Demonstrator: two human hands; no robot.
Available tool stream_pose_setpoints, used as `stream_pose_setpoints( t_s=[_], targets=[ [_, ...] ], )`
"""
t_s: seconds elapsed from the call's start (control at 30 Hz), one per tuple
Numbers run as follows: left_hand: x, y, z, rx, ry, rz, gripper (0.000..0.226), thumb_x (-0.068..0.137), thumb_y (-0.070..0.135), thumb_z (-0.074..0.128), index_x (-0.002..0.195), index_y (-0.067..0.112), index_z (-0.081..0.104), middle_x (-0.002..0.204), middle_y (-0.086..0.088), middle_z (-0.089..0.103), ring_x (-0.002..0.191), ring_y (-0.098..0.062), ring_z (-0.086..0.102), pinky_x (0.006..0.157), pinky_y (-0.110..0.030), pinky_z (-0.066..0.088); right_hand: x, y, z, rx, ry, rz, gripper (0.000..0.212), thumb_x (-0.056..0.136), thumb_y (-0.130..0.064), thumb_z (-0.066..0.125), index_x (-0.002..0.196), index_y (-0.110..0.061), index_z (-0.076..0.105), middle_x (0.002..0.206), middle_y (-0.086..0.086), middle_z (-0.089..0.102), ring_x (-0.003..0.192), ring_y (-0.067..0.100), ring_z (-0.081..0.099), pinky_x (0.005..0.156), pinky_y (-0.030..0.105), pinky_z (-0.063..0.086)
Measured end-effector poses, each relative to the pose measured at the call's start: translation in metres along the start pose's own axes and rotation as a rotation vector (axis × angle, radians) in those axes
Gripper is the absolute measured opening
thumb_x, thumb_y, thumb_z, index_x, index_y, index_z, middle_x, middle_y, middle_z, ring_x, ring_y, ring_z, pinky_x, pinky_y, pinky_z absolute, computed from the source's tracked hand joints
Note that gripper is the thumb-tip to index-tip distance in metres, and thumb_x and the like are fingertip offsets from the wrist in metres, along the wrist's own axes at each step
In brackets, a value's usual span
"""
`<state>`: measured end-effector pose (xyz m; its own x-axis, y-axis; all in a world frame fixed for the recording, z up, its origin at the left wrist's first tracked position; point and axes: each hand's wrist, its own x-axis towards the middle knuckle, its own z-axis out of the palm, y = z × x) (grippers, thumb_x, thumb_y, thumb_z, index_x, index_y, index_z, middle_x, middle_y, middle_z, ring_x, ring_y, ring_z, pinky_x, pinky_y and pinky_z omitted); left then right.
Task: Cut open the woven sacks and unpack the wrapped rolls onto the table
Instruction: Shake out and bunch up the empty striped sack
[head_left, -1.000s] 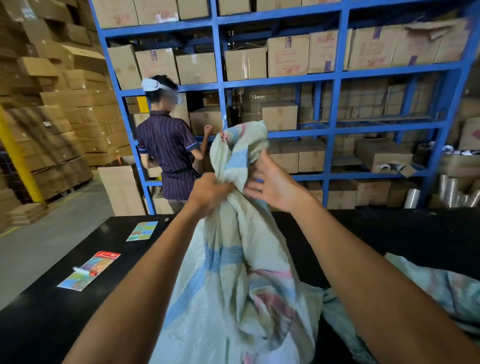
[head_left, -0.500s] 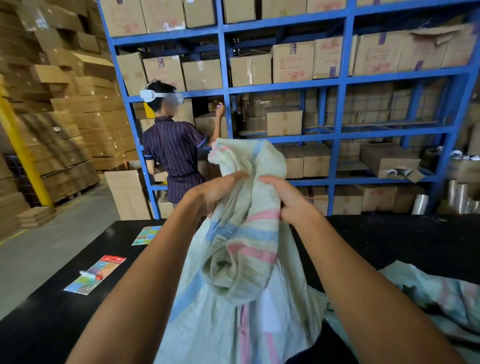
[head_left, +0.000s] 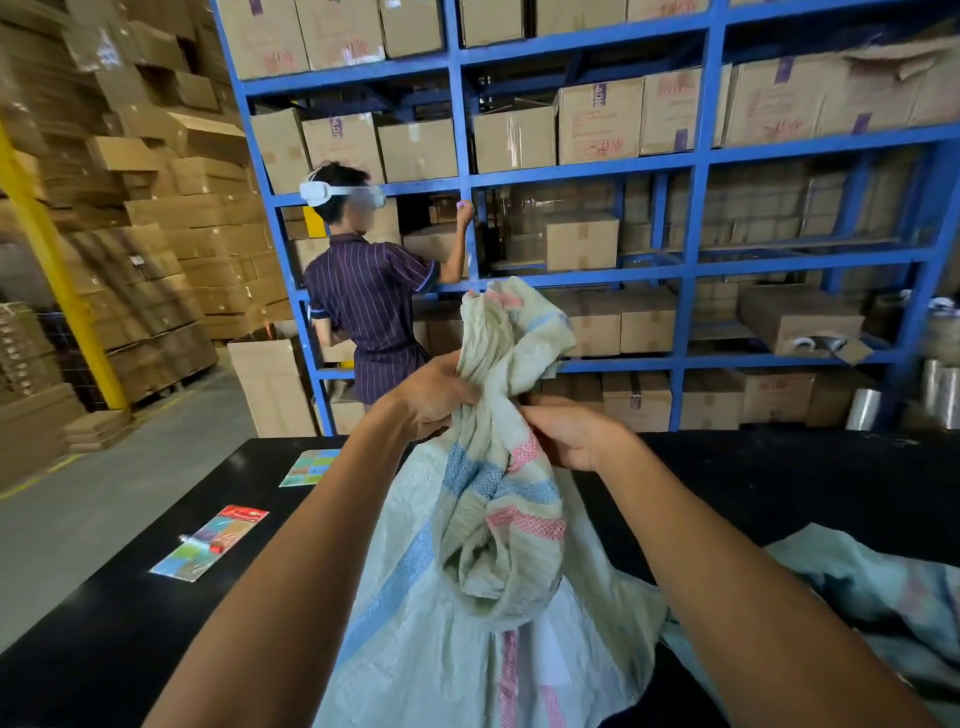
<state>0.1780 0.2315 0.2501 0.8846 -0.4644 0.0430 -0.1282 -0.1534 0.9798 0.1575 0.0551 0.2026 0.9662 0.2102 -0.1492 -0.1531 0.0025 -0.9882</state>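
Both hands are up at the bunched neck of a pale green woven sack (head_left: 498, 519) striped blue and pink, which stands on the near middle of the black table (head_left: 779, 488). The left hand (head_left: 434, 392) grips the gathered cloth from the left, fingers curled round it. The right hand (head_left: 569, 431) pinches a fold from the right, thumb and fingertips pressed together on the weave. Above the hands the sack's loose top flops over towards the right; below them the body spreads wide down to the near edge. A second sack (head_left: 872, 608), crumpled and flat, lies on the table at the near right, just beside the first.

On the left of the table lie two colourful printed cards (head_left: 210, 543), one nearer, one farther. Beyond the table another person in a striped shirt (head_left: 371, 317) stands with a white headset on, one hand raised to the blue shelving (head_left: 691, 166), which is packed with cardboard boxes (head_left: 597, 122). More cartons are stacked at the far left.
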Motion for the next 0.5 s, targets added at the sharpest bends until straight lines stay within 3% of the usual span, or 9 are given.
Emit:
stream_pose_setpoints(
  t_s=[0.13,0.2,0.27,0.33,0.4,0.5],
  targets=[
    [0.003,0.007,0.013,0.215,0.185,0.242,0.04,0.085,-0.015,0.062,0.117,0.009,0.065,0.106,-0.005,0.071,0.1,-0.022,0.069,0.082,-0.036,0.06,0.007,-0.001,0.003,-0.04,0.112,-0.059,0.048,0.079,-0.037,0.081,0.119,-0.016,0.068,0.112,0.004,0.074,0.107,0.02,0.069,0.099,0.041,0.053],
    [0.006,0.004,0.018,0.125,0.307,0.288,0.035,0.088,-0.003,0.067,0.121,0.008,0.064,0.107,-0.005,0.072,0.096,-0.021,0.071,0.08,-0.034,0.061,0.01,-0.005,0.002,0.062,0.189,-0.104,0.033,0.084,-0.026,0.078,0.113,-0.011,0.071,0.105,0.008,0.076,0.097,0.022,0.072,0.087,0.037,0.059],
    [0.007,-0.001,0.017,-0.022,0.384,0.19,0.034,0.089,0.014,0.072,0.122,0.01,0.063,0.111,-0.007,0.073,0.097,-0.021,0.072,0.081,-0.036,0.061,0.01,-0.009,0.0,0.172,0.252,-0.119,0.023,0.088,-0.02,0.074,0.107,-0.008,0.071,0.101,0.011,0.076,0.09,0.024,0.073,0.075,0.034,0.06],
    [0.006,-0.01,0.007,-0.013,0.255,-0.02,0.033,0.09,0.029,0.07,0.119,0.013,0.066,0.114,-0.006,0.073,0.105,-0.025,0.069,0.09,-0.044,0.058,0.01,-0.009,-0.004,0.235,0.297,-0.118,0.021,0.088,-0.019,0.075,0.105,-0.008,0.07,0.097,0.01,0.076,0.084,0.022,0.073,0.067,0.031,0.06],
    [0.002,-0.019,-0.008,0.075,-0.017,-0.208,0.034,0.089,0.028,0.065,0.121,0.017,0.067,0.12,-0.004,0.071,0.112,-0.027,0.064,0.1,-0.048,0.05,0.011,-0.004,-0.007,0.267,0.313,-0.111,0.018,0.088,-0.016,0.074,0.103,-0.009,0.069,0.092,0.009,0.075,0.078,0.02,0.071,0.06,0.028,0.059],
    [-0.002,-0.03,-0.022,0.175,-0.186,-0.207,0.047,0.087,0.008,0.065,0.128,0.03,0.062,0.127,0.001,0.068,0.12,-0.025,0.061,0.103,-0.048,0.047,0.011,0.005,-0.009,0.34,0.369,-0.115,0.013,0.087,-0.014,0.075,0.09,-0.015,0.062,0.081,0.005,0.07,0.067,0.016,0.068,0.047,0.023,0.055]
  ],
)
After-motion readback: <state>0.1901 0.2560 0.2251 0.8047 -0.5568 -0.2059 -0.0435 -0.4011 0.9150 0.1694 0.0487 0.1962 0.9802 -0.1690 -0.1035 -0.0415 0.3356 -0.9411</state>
